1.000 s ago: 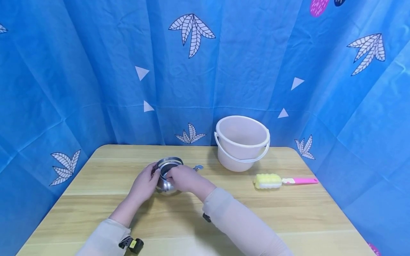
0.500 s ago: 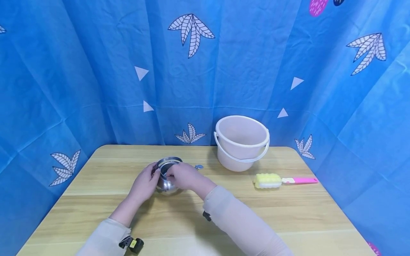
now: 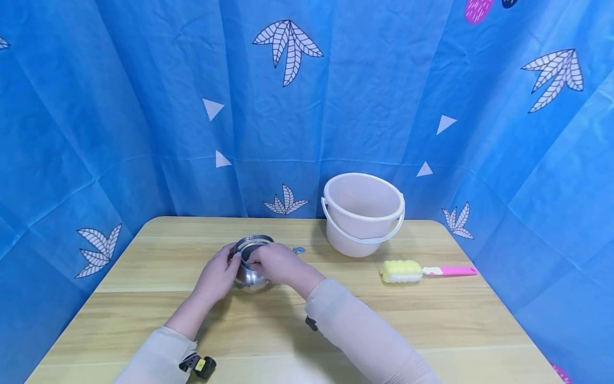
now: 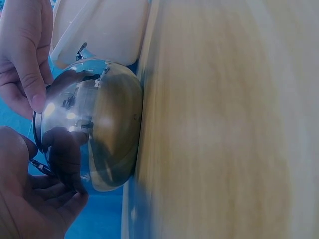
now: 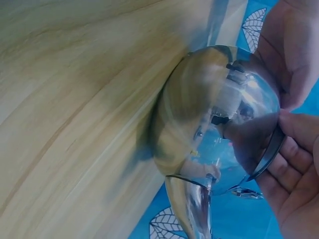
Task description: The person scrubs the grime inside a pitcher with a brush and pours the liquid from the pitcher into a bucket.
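A shiny stainless steel teapot [image 3: 250,281] stands upright on the wooden table [image 3: 225,330], left of centre, its round mouth uncovered. Its spout [image 5: 192,204] shows in the right wrist view; in the head view only the spout's tip [image 3: 299,250] sticks out past my right hand. My left hand [image 3: 218,272] holds the teapot's left side, thumb near the rim and fingers round the body. With my right hand [image 3: 279,262] I pinch the rim, thumb outside and fingers over the edge. The fingertips inside the mouth are hidden, so whether they touch anything there cannot be told.
Behind and to the right stands a white bucket [image 3: 357,232] with its handle hanging down at the front. A sponge brush [image 3: 402,271] with a pink handle lies near the table's right edge. A blue patterned curtain [image 3: 268,117] encloses the back and sides.
My right hand has shifted very slightly at the mouth of the teapot. My left hand and the teapot stay where they were.
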The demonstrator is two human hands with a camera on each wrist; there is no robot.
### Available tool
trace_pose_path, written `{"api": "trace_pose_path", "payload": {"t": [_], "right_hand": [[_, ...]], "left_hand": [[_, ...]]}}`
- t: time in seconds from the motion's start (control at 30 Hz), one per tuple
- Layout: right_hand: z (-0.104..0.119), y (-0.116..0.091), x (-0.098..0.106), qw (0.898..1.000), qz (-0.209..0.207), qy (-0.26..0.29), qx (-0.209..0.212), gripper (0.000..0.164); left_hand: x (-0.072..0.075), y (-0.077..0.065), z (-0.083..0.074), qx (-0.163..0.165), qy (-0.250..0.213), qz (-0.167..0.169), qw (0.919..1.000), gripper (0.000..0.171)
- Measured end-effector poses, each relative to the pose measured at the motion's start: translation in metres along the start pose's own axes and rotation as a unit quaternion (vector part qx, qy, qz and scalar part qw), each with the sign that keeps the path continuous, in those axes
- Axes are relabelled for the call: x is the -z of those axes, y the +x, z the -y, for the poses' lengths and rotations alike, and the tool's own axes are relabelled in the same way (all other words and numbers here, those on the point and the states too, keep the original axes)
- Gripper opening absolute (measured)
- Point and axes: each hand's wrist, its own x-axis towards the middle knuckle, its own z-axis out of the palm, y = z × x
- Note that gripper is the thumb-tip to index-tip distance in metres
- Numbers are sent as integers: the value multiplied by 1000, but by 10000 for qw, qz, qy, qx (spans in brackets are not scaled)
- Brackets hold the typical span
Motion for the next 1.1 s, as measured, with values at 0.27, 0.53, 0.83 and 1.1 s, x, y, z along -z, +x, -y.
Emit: {"api": "trace_pose_path", "payload": {"t": [0.27,0.53,0.83,1.1], "right_hand": [[-3,0,-2,9993,-140,-271,206,15],[-5,0,-2,9992,-186,-230,273,14],[-7,0,-3,9989,-257,-241,308,12],[-8,-2,-3,9993,-244,-203,216,15]], "left_hand": [[-1,1,1,12,29,-4,10000,57],[-1,0,0,-24,17,-62,10000,55],[-1,0,0,-28,28,-75,10000,54],[-2,0,-1,3,39,-93,9999,55]]}}
